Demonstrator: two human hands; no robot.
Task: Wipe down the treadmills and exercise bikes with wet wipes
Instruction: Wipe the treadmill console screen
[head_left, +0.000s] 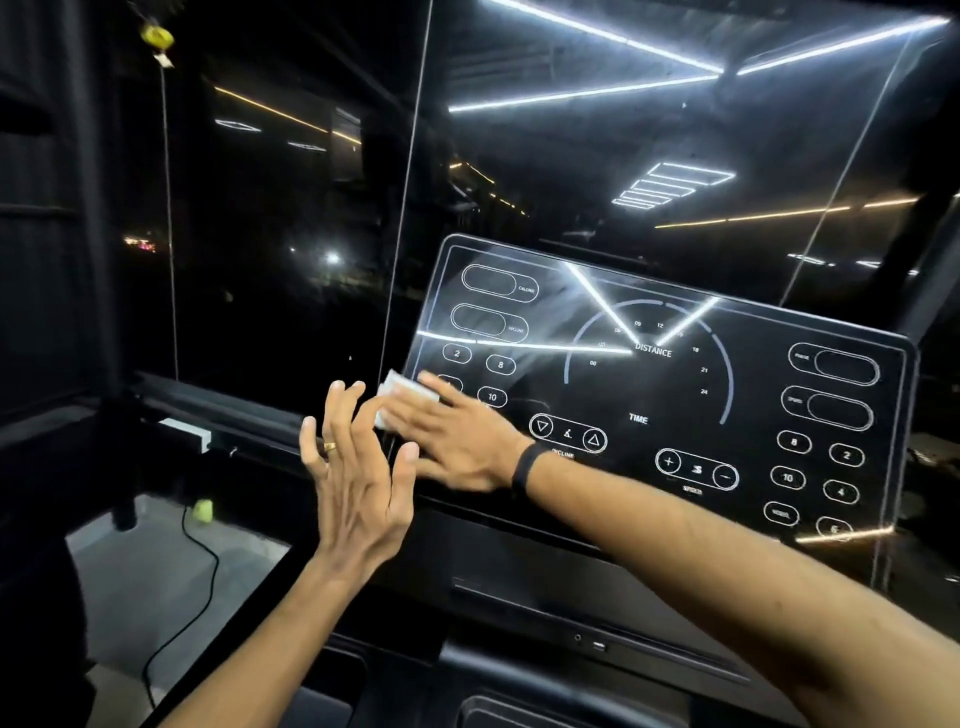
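Fingers (415, 400) of the right hand (457, 441) are laid out pretty much straight and flat on top of the white wipe (402, 395), pressing it against the lower left corner of the treadmill's glossy black console (649, 395), right by the round "10" button (492, 397). The wipe is folded into a small pad and sits under the fingertips, poking out past them toward the console's left edge; its long side runs slanted, from lower left up to upper right, roughly across the fingers. Bit blurry there, so I can't tell if the thumb is hooking any of it. The left hand (358, 478) is just beside it, held upright with fingers spread and relaxed, gripping nothing, a gold ring (330, 446) on one finger. There's a black band (524, 467) on the right wrist. A black cable (197, 571) trails over the grey floor (156, 571) lower left.
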